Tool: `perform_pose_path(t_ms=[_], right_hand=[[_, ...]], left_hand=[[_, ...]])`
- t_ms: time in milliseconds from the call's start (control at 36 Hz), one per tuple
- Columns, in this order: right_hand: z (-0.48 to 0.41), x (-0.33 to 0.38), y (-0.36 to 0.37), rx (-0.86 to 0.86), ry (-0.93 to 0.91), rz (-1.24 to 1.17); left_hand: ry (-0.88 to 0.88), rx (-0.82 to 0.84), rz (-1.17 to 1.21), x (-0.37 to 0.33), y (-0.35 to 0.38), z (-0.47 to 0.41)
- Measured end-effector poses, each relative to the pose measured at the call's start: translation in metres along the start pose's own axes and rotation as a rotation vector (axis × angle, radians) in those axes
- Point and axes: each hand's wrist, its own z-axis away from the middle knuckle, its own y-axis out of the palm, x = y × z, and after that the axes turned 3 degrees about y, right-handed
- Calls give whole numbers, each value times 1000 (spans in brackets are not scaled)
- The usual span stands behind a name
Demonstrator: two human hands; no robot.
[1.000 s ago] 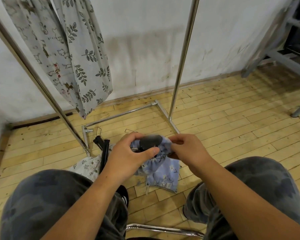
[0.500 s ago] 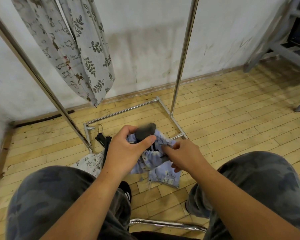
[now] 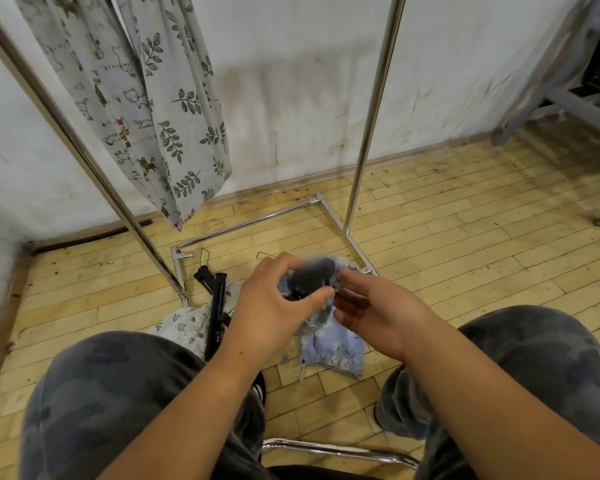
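left hand (image 3: pixel 274 306) curls around a dark object (image 3: pixel 312 277) and blue cloth (image 3: pixel 333 344); right hand (image 3: pixel 374 311) loosely spread, just beside.

pale blue white-flowered cloth (image 3: pixel 336 344), grey leaf-print curtain (image 3: pixel 174 133), yellow plank floor (image 3: pixel 465 237).

Bare floor (image 3: pixel 482 244) lies open right of the right hand (image 3: pixel 378 313), while a slanted rack pole (image 3: pixel 84 161), floor bars (image 3: pixel 250 221) and black hangers (image 3: pixel 217 306) crowd the side of the left hand (image 3: pixel 271 313).

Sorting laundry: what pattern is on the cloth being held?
The cloth is light blue with white flowers; the head view shows it.
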Motion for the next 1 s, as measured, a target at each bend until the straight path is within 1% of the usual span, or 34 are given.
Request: perform_pose_path(t_ms=[56,111,167,306,389,472,556,639,722,778,833,889,917,1000], right_hand=[[1,2,1,-41,-18,92],[1,4,1,-131,-70,217],[5,6,2,-179,-129,276],[18,6,6,-180,-325,425],[22,4,10,-186,-377,428],[25,-3,14,-136,-423,460],[23,-5,16,-104,-407,540],[17,1,16,-220,-392,806],[11,7,9,-302,-410,947],[9,12,5,-295,-432,1032],[6,16,1,-236,-443,1120],[5,20,-2,-179,-423,1159],[5,22,-4,-180,-427,1158],[4,25,-7,-247,-464,1128]], left_hand=[[23,6,-68,1,1,0],[48,-2,-117,2,2,-1],[63,-8,-152,3,4,-1],[94,-32,-176,6,8,-1],[97,-8,-198,7,12,-1],[96,0,-187,7,15,-3],[54,1,-179,8,14,-6],[56,55,-171,11,13,-7],[36,117,-88,11,13,-7],[33,151,-58,10,12,-8],[25,186,-26,11,7,-8],[15,207,-4,14,3,-8],[3,206,4,15,1,-9],[-37,139,9,19,-3,-12]])
